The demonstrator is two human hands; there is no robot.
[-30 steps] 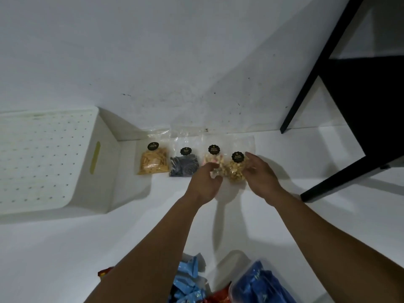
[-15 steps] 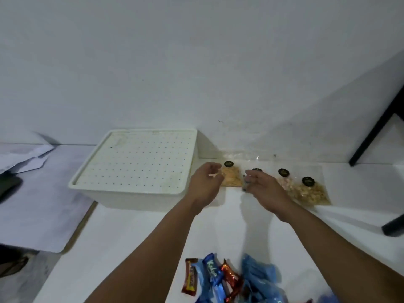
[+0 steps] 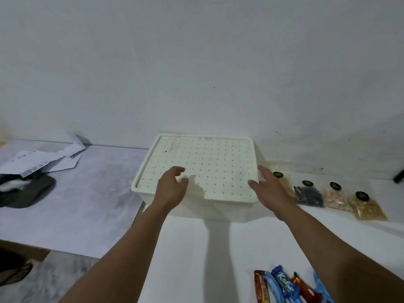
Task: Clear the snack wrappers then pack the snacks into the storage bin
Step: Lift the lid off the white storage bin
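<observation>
A white storage bin point(image 3: 218, 209) stands against the wall with its dotted lid point(image 3: 203, 162) on. My left hand point(image 3: 172, 189) hovers over the lid's front left part, fingers loosely curled and holding nothing. My right hand point(image 3: 267, 189) is at the lid's front right corner, fingers spread and empty; I cannot tell if it touches the lid. Several clear snack bags lie in a row right of the bin: an orange one point(image 3: 286, 186) partly behind my right hand, a dark one point(image 3: 308, 194), a pink one point(image 3: 336, 199) and a golden one point(image 3: 367, 207). Wrapped candy bars point(image 3: 288, 287) lie at the bottom right.
A grey sheet point(image 3: 83, 204) covers the surface to the left, with loose papers point(image 3: 43, 160) and a dark object point(image 3: 24, 191) on it. A white wall rises right behind the bin. A black furniture leg point(image 3: 399, 177) shows at the far right edge.
The view has swung left, from the bags to the bin. Both hands have left the snack bags and moved over to the bin's lid.
</observation>
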